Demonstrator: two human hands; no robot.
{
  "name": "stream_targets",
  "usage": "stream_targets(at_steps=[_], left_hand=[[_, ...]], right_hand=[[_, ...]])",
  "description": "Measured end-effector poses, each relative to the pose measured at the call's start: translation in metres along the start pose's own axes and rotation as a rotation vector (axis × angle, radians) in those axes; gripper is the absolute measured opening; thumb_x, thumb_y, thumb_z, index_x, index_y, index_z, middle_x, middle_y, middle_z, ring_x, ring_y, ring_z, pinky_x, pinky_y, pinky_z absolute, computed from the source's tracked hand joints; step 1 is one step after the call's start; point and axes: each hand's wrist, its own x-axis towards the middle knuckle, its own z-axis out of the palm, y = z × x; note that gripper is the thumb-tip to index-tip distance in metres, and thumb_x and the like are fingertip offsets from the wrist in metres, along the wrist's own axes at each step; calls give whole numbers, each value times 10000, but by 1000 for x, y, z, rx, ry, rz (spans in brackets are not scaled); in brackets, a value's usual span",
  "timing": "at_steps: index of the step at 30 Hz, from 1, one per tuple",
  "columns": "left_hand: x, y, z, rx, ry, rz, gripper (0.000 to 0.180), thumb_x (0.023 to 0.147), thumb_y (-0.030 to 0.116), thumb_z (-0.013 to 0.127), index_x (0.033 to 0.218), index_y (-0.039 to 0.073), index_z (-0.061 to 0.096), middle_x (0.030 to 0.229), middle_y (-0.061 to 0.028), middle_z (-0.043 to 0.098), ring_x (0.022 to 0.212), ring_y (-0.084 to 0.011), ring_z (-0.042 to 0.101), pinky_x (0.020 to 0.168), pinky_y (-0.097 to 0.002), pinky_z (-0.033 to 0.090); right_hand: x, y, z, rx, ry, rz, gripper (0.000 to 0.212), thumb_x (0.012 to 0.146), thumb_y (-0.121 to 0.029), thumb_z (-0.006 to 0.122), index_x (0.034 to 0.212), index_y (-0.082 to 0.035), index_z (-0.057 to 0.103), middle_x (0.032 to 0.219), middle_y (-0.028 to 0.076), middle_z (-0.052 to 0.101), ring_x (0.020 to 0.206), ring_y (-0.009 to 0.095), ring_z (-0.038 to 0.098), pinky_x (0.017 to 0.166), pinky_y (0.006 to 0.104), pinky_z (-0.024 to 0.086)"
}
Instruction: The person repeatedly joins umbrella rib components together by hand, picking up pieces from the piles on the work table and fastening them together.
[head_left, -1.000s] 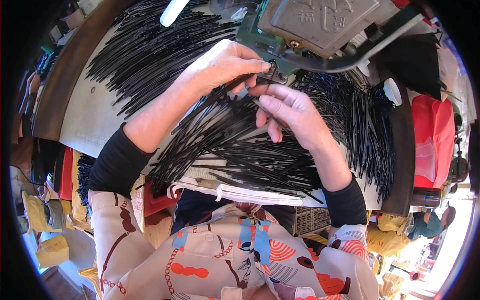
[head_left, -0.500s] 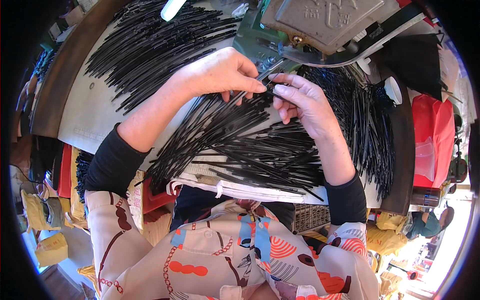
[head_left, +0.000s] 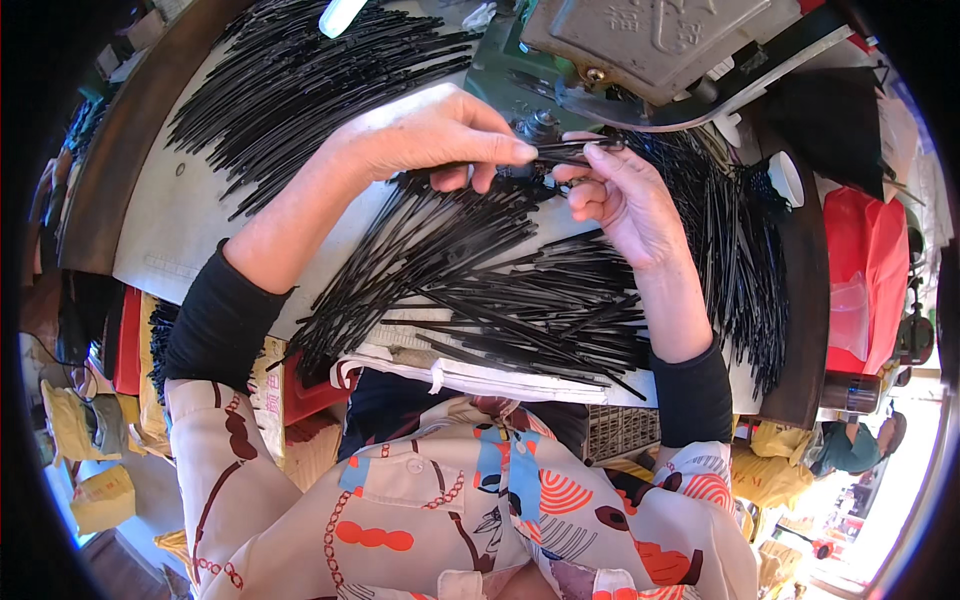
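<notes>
The left hand [head_left: 440, 135] and the right hand [head_left: 635, 205] both grasp slender, dark, smooth-looking black strips [head_left: 562, 153], stretched between their fingertips; how many they hold is hard to tell. The strips lie roughly level, just in front of the green metal machine base [head_left: 492, 98]. The left hand pinches with its thumb extended to the right, back of the hand upward, the other fingers curled below. Its forearm slants in from the lower left, elbow out. The right hand pinches with thumb against fingers at the other end, palm turned inward, lower fingers loosely bent; its forearm rises steeply from below. Black fabric sleeve covers [head_left: 225, 320] wrap both forearms near the elbow.

Below the hands, a loose, crisscrossed heap of black strips [head_left: 540, 300] spreads over the pale tabletop [head_left: 150, 225]. A more evenly aligned heap [head_left: 310, 100] lies at the upper left, and another dense heap [head_left: 725, 230] at the right. Above the right hand hangs the brownish-grey metal machine cover [head_left: 640, 45]. A brown curved table edge [head_left: 105, 190] borders the left side.
</notes>
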Motion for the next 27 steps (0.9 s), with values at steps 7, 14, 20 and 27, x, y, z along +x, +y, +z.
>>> stream_targets(at_steps=[7,14,20,27], left_hand=[[0,-6,-12,-43,225,107,361,840,367,597,866,11,648,539,10,509,413,-32,426,385,-179,282],[17,-6,-3,-130,302,88,342,839,337,605,866,-2,637,518,36,444,420,-33,391,380,-198,251],[18,-8,-4,-155,290,79,315,830,312,625,871,0,643,504,39,423,417,-39,368,383,-202,239],[14,-2,-4,-213,268,76,316,826,306,631,888,-3,649,479,47,385,401,-34,345,377,-197,224]], right_hand=[[3,-3,2,32,129,-146,243,904,-164,514,1051,30,515,939,206,619,696,177,647,584,257,561],[4,-4,-2,10,170,-208,232,907,-149,500,1048,35,515,950,209,616,717,184,645,609,268,562],[6,-3,-4,2,181,-198,218,907,-140,494,1028,40,518,944,211,616,703,189,645,614,267,559],[4,-6,-1,0,171,-217,214,908,-127,484,1029,47,514,939,216,614,698,197,646,601,269,562]])
